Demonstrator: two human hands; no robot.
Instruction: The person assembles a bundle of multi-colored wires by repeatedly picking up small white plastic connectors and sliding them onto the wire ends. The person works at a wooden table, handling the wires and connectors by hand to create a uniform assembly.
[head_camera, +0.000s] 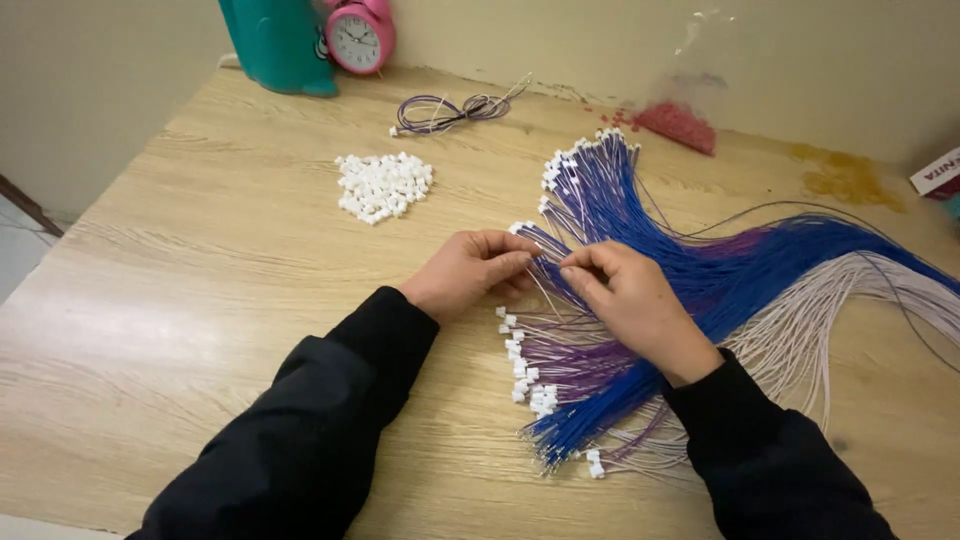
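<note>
Left hand (468, 270): comes in from 7 o'clock in a black sleeve, palm down on the desk (200, 280), fingers curled, thumb and forefinger pinched on a thin wire end with a small white connector at the tip.
Right hand (628, 292): enters from 5 o'clock, also black-sleeved, knuckles up, fingertips closed on the same thin wires, almost touching the left hand's fingertips.
Wire bundle (700, 270): a fan of blue, purple and white wires, spread from 3 o'clock toward the centre, lying under the right hand; one set of ends with white plugs points to 12 o'clock, another to 6 o'clock.
Connector pile (383, 185): loose white plastic housings heaped on the bare desk at 11 o'clock of the hands, well apart from them.
Coiled wires (450, 108): a small purple loop at 12 o'clock, near the wall.
Plastic bag (685, 100): clear, leaning at the wall at 1 o'clock, small red pieces settled in its bottom, a few spilled beside it.
Alarm clock (358, 36): pink, at 12 o'clock, touching a teal container (275, 45).
</note>
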